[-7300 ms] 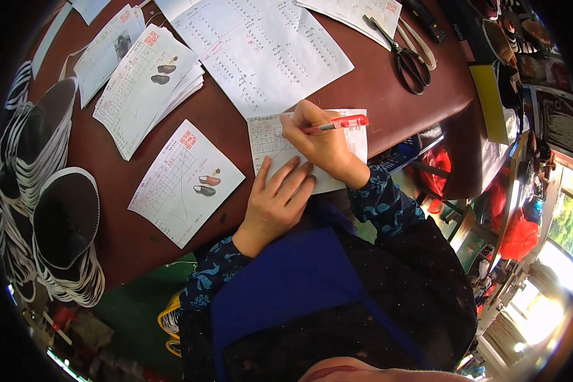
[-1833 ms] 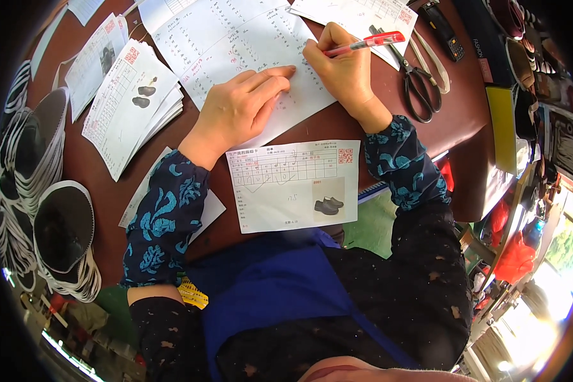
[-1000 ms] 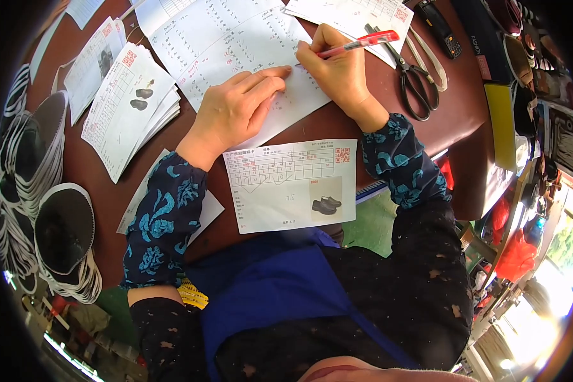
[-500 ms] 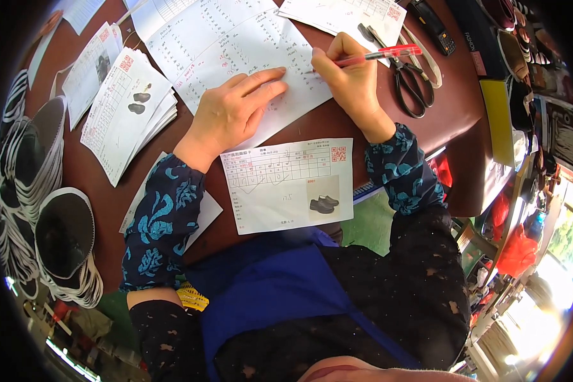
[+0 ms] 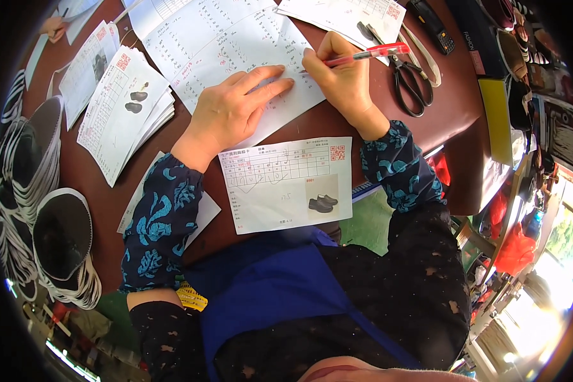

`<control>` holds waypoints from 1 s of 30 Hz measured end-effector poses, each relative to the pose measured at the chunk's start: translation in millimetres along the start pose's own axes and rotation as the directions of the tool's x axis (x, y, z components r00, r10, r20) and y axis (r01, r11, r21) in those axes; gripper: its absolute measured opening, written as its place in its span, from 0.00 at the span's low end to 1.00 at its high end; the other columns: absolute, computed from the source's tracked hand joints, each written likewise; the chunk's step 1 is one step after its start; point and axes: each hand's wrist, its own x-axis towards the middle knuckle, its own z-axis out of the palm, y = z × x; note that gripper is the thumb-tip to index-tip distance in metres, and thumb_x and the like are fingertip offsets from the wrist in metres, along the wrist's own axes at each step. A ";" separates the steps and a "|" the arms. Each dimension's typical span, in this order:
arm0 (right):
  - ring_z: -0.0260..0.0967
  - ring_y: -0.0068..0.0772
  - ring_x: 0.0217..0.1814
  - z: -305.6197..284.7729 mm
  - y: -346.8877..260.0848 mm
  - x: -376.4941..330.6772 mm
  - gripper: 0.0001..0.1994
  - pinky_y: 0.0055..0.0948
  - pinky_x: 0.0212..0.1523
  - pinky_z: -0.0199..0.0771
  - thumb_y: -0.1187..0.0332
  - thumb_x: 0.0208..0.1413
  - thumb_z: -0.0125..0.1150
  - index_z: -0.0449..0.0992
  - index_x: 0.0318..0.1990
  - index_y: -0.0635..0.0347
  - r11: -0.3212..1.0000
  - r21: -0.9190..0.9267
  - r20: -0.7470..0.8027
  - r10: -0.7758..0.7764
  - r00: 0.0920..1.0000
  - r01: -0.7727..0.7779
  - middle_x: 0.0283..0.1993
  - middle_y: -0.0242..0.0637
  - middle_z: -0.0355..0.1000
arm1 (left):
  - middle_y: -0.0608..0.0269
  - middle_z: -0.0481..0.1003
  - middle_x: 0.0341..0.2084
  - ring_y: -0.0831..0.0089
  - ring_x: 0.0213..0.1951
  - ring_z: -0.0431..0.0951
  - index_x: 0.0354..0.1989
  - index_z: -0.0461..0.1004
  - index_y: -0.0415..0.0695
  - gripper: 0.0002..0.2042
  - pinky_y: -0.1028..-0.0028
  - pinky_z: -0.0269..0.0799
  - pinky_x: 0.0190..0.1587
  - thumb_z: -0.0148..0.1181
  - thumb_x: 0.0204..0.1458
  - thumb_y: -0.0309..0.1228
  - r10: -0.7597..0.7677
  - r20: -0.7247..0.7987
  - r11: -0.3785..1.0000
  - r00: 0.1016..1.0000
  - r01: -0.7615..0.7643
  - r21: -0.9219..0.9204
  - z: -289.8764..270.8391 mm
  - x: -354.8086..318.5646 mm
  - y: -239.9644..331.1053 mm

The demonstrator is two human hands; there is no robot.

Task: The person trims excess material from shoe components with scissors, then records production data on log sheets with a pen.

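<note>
Right grip (image 5: 340,77) is clamped on the red pen (image 5: 365,55), over the written sheet (image 5: 235,44); left grip (image 5: 231,109) rests spread on this same sheet. On the counter (image 5: 452,114), scissors (image 5: 400,67) lie near the pen's end. Left sleeve (image 5: 162,219) hides part of one card (image 5: 205,213).

The tabletop (image 5: 458,105) is finished smooth, with a glossy sheen toward its right edge. Matt paper is used for the notebook (image 5: 200,48) and, at the near edge, the card (image 5: 261,207). Glossy plastic is seen on the pen (image 5: 363,55), matt cloth on the sleeves (image 5: 159,223).
</note>
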 end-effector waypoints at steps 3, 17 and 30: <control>0.55 0.14 0.23 -2.2 0.1 2.0 0.15 0.24 0.23 0.58 0.74 0.53 0.69 0.66 0.23 0.61 0.996 0.031 -0.030 0.080 0.996 -0.079 0.18 0.26 0.63 | 0.80 0.78 0.56 0.71 0.41 0.82 0.55 0.81 0.61 0.20 0.70 0.83 0.36 0.61 0.56 0.24 0.001 0.000 1.000 1.000 -0.001 0.001 0.6 0.5 0.2; 0.54 0.16 0.21 -0.1 -1.1 -1.3 0.15 0.25 0.22 0.58 0.73 0.54 0.68 0.65 0.22 0.60 0.999 -0.040 0.031 0.001 1.000 0.001 0.17 0.28 0.63 | 0.80 0.78 0.56 0.71 0.41 0.83 0.56 0.81 0.61 0.20 0.70 0.83 0.36 0.61 0.56 0.24 0.000 0.002 1.000 1.000 0.000 0.007 1.2 -1.5 0.2; 0.55 0.16 0.22 2.7 -0.6 -1.5 0.15 0.25 0.23 0.61 0.73 0.55 0.68 0.66 0.23 0.59 0.997 -0.072 0.056 -0.013 0.998 0.017 0.18 0.27 0.63 | 0.80 0.78 0.55 0.71 0.40 0.82 0.56 0.81 0.62 0.21 0.69 0.83 0.37 0.61 0.56 0.24 -0.004 0.001 1.000 1.000 0.004 0.010 1.1 -0.1 0.5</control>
